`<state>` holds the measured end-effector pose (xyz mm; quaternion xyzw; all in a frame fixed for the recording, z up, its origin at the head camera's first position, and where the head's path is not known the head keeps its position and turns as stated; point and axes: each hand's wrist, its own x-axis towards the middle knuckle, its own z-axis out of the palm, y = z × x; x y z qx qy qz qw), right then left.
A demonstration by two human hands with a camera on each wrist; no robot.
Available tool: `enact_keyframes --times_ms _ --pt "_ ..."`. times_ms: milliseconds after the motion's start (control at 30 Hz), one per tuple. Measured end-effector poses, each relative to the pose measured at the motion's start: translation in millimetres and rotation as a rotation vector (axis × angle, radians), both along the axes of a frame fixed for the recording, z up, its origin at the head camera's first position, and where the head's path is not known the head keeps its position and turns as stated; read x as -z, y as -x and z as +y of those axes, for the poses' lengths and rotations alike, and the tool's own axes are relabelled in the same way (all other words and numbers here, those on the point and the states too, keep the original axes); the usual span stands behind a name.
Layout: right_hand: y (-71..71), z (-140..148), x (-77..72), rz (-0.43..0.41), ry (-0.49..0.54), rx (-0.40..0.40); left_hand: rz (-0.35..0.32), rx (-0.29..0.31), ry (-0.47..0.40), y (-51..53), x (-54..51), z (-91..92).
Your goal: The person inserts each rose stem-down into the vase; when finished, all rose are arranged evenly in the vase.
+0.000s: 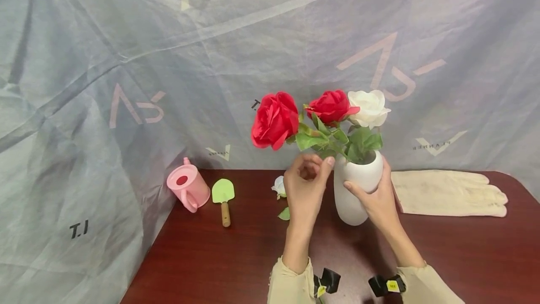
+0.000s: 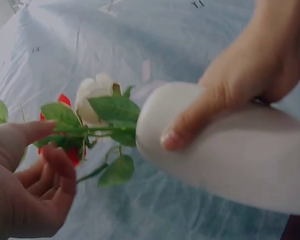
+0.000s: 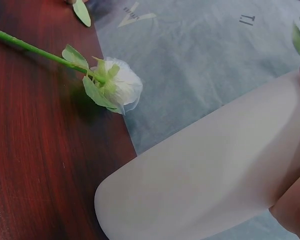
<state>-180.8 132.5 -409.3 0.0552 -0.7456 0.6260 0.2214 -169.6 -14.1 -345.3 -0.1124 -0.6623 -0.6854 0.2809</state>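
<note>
In the head view, my right hand (image 1: 377, 196) grips a white vase (image 1: 354, 201) round its upper side, thumb across the front. The vase leans slightly; I cannot tell whether its base touches the table. From its mouth rise a red rose (image 1: 331, 107), a white rose (image 1: 369, 108) and a larger red rose (image 1: 276, 121) leaning left. My left hand (image 1: 304, 184) is just left of the rim, below the stems and leaves (image 2: 117, 110). In the left wrist view its thumb and bent forefinger stand apart beside the greenery.
Another white rose (image 3: 122, 87) lies on the dark red table (image 1: 253, 257), partly behind my left hand in the head view. Further left are a green toy trowel (image 1: 223, 191) and a pink watering can (image 1: 191, 184). A cream glove (image 1: 449, 192) lies right of the vase. Grey sheeting hangs behind.
</note>
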Motion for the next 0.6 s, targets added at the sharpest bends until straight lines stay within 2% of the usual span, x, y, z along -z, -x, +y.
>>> enact_keyframes --times_ms 100,167,300,400,467,600 --pt "0.6 0 -0.8 0.001 -0.005 0.004 0.071 0.028 -0.141 0.0 -7.7 1.6" --pt "0.6 -1 -0.7 0.0 -0.002 -0.003 0.092 0.048 -0.199 3.1 -12.4 4.6" --pt "-0.5 0 -0.3 -0.009 -0.005 -0.009 0.121 0.137 -0.341 11.9 -18.6 12.5" --pt "-1.0 0 -0.2 -0.013 -0.017 0.0 0.185 0.194 -0.445 18.2 -21.9 17.4" --pt "-0.7 0 -0.6 -0.012 -0.021 -0.001 0.249 0.202 -0.481 21.6 -23.5 19.2" --pt "-0.8 1 -1.6 -0.011 -0.04 0.005 0.357 0.163 -0.477 25.0 -26.8 20.9"
